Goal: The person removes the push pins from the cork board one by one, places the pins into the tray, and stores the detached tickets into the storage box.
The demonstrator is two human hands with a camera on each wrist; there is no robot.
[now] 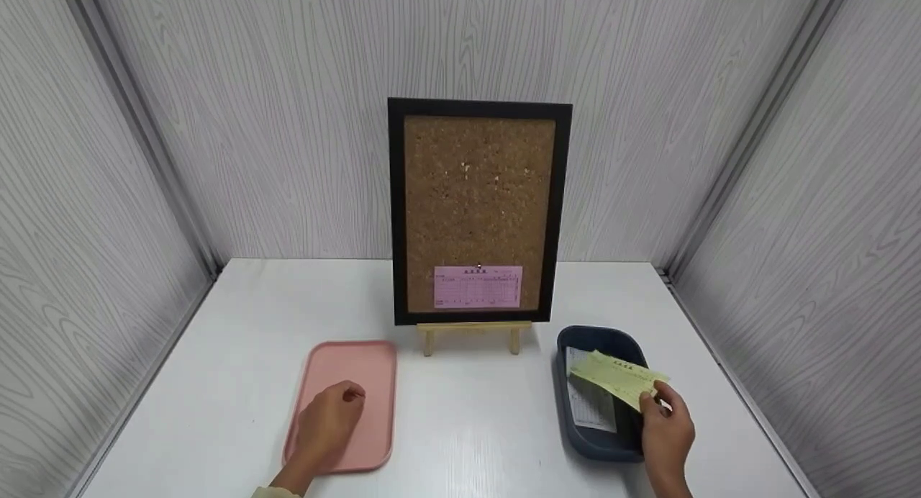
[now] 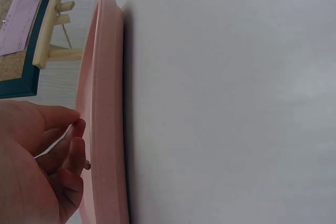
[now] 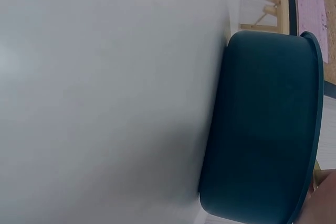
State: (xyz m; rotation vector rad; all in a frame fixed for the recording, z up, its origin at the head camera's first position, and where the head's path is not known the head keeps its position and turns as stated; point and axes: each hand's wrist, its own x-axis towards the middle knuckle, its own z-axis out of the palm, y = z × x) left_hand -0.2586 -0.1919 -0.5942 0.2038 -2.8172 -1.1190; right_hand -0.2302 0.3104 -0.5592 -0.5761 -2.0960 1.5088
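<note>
My left hand (image 1: 350, 395) hovers over a pink tray (image 1: 374, 361) at the front left, fingers curled. In the left wrist view its fingertips (image 2: 77, 142) pinch what looks like a small pin (image 2: 87, 165) above the tray's rim (image 2: 107, 103). My right hand (image 1: 653, 399) pinches a yellow-green paper slip (image 1: 615, 377) over a dark blue bin (image 1: 597, 332). A white printed slip (image 1: 590, 406) lies inside the bin. The right wrist view shows mostly the bin's outer wall (image 3: 262, 129) and only an edge of the right hand (image 3: 326, 203).
A black-framed cork board (image 1: 478, 196) stands on a small wooden easel (image 1: 471, 329) at the table's centre back. A pink slip (image 1: 478, 288) is pinned at its lower edge. Grey panelled walls close in the white table (image 1: 468, 426) on three sides.
</note>
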